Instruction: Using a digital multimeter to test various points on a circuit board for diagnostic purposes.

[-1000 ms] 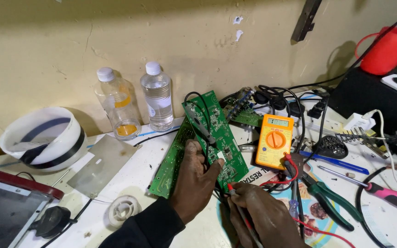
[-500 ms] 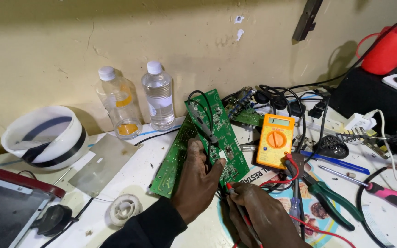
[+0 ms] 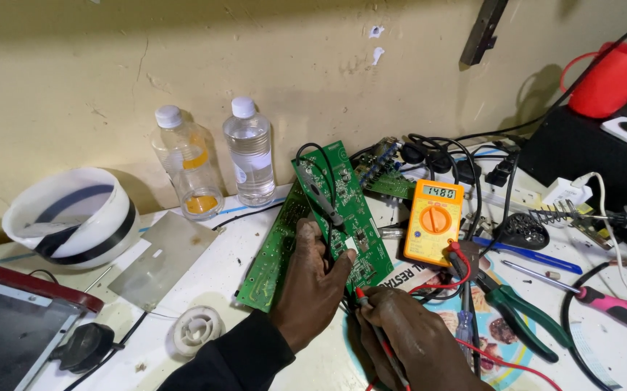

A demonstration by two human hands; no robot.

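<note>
Circuit board (image 3: 342, 210), green and long, lies tilted against a second green board (image 3: 273, 250) near the middle of the desk (image 3: 212, 279), in the same place as in the earlier frames. Left hand (image 3: 313, 286) stays pressed on the board's lower part, fingers closed around a black probe (image 3: 320, 195) whose tip rests on the board. Right hand (image 3: 411, 333) remains just below the board's near end, fingers pinched on a red probe (image 3: 362, 297); its tip contact point is hard to make out. The orange multimeter (image 3: 433, 221) sits just right of the board, unchanged in position. Both forearms are cut off by the bottom edge. Two clear bottles (image 3: 249, 152) stand at the desk's back edge; green-handled pliers (image 3: 520, 315) lie to the right.
</note>
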